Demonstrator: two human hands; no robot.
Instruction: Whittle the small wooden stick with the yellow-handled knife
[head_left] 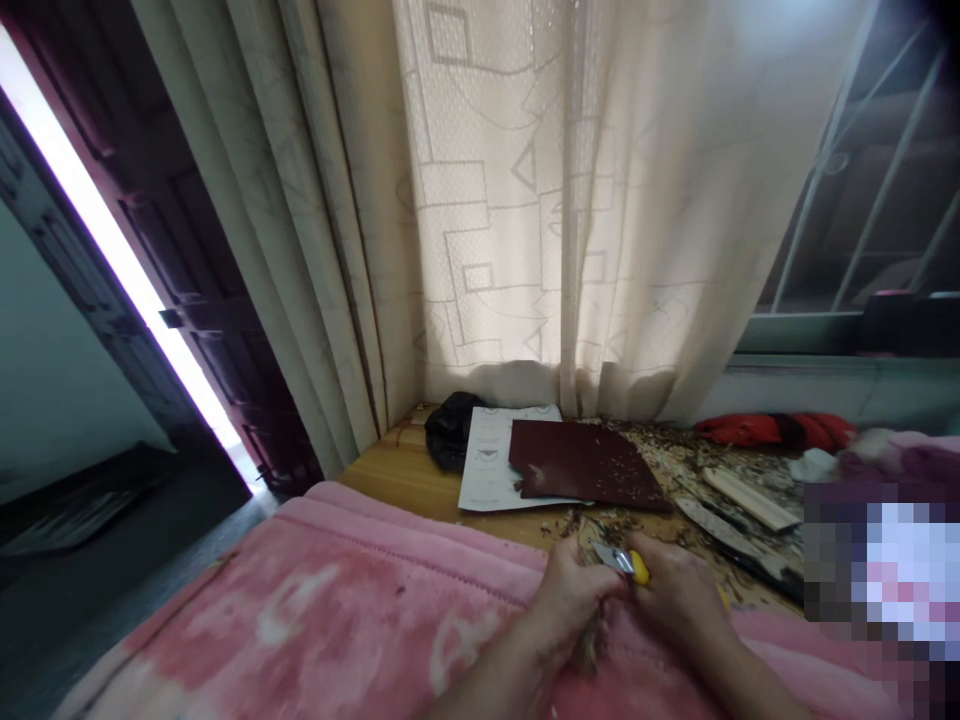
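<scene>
Right hand point(675, 595) closed on yellow-handled utility knife point(639, 567), blade just beside left hand point(571, 597), which grips brown wood piece point(587, 648). Pink fleece blanket point(300, 600) beneath hands; dark red sandpaper sheet point(585, 463) ahead on wooden desk point(397, 470).

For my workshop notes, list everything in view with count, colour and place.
curtain: one, cream, behind table
door: one, dark brown, far left
window bars: several, white, upper right
table: one, light wood, beyond blanket
blanket: one, pink, foreground
paper: one, white, on table
sandpaper: one, dark red, on paper
bag: one, black, beside paper
cloth: one, red, back right
wood strip: one, pale, right of sandpaper
wood shavings: many, tan, across table
utility knife: one, yellow, between hands
wood piece: one, brown, under left hand
left hand: one, holding wood piece
right hand: one, holding utility knife
</scene>
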